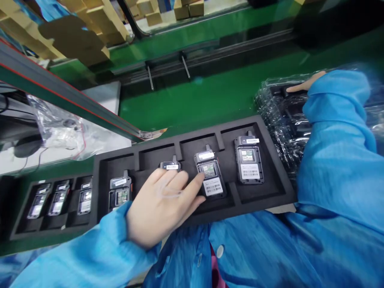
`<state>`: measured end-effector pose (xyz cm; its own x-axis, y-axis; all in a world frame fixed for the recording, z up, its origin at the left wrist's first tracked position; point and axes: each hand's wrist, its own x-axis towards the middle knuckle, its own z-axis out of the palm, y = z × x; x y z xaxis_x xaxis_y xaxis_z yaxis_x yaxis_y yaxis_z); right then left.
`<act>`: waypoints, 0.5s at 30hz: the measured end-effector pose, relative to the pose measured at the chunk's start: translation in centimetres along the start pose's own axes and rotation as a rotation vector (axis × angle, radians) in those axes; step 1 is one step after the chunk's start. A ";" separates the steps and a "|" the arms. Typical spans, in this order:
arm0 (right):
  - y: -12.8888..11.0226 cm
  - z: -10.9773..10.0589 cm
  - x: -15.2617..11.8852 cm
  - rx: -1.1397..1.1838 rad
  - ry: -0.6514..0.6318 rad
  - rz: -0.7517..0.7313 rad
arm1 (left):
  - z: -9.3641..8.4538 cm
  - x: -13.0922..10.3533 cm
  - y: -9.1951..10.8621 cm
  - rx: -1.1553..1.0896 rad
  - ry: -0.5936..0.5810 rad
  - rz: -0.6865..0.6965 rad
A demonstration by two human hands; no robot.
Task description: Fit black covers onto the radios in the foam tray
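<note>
A black foam tray [186,216] lies in front of me with several dark handheld devices in its compartments, their backs up and white labels showing. My left hand [163,200] is over the second device from the left, its fingers bent and the index fingertip at the edge of the third device [210,172]. What the palm covers is hidden. The rightmost device [249,160] lies untouched. My right hand [306,84] reaches to the back right, onto a stack of clear plastic trays [279,116] with dark items; most of its fingers are hidden.
A second black tray [18,224] with several devices is at the left. A grey rail with red edges [75,98] slants across the left. Plastic bags [60,132] lie behind it. Two metal pins [186,67] stick out at the back; cardboard boxes [105,24] stand beyond.
</note>
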<state>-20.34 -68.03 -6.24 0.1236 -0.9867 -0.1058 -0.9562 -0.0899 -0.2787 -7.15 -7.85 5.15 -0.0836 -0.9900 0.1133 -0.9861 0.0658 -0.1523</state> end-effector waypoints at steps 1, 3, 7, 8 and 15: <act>-0.2 0.1 0.2 -0.010 -0.025 0.015 | 0.0 1.3 0.0 0.006 -0.023 0.009; -0.3 0.1 0.4 -0.008 -0.049 0.021 | 0.4 4.0 0.0 0.007 -0.072 0.020; -0.5 -0.1 -0.9 0.030 -0.010 0.023 | 2.3 8.6 -0.1 -0.029 -0.096 0.102; -0.6 -0.1 -1.6 0.052 0.017 0.008 | 2.8 9.5 -0.2 -0.034 -0.100 0.118; -1.8 -3.3 -9.5 0.229 0.270 -0.255 | 5.4 12.9 -1.9 -0.113 -0.043 0.106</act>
<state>-20.64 -58.97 -1.57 0.2454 -0.9395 0.2390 -0.8164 -0.3333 -0.4716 -5.58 -21.36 1.64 -0.1839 -0.9811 0.0603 -0.9822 0.1811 -0.0493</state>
